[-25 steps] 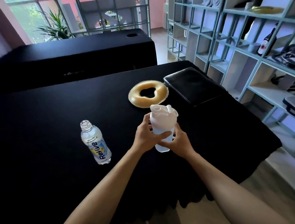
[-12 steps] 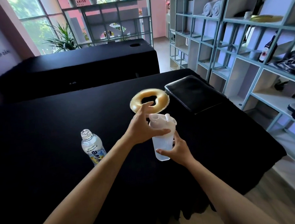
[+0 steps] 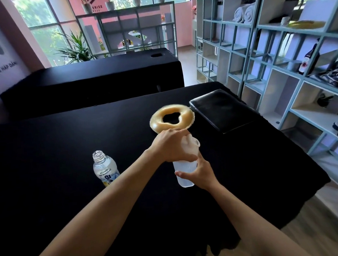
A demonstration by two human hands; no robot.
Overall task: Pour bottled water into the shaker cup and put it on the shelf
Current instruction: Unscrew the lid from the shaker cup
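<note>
Between both hands, a translucent white plastic shaker cup point(image 3: 184, 173) stands upright on the black-draped table point(image 3: 58, 148). Right hand point(image 3: 200, 172) curls around its body; left hand point(image 3: 172, 147) grips its lid from above. Left of them stands an uncapped clear water bottle point(image 3: 104, 168). Beyond lies a tan ring-shaped cushion point(image 3: 172, 118); rightward, pale blue-framed shelving point(image 3: 257, 52).

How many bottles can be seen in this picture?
2: an uncapped water bottle standing on the black table left of the hands, and a dark bottle on the shelf at right. Others may be hidden.

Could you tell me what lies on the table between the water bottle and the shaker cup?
In the head view, only the left forearm crosses above bare black table between water bottle and shaker cup.
</note>
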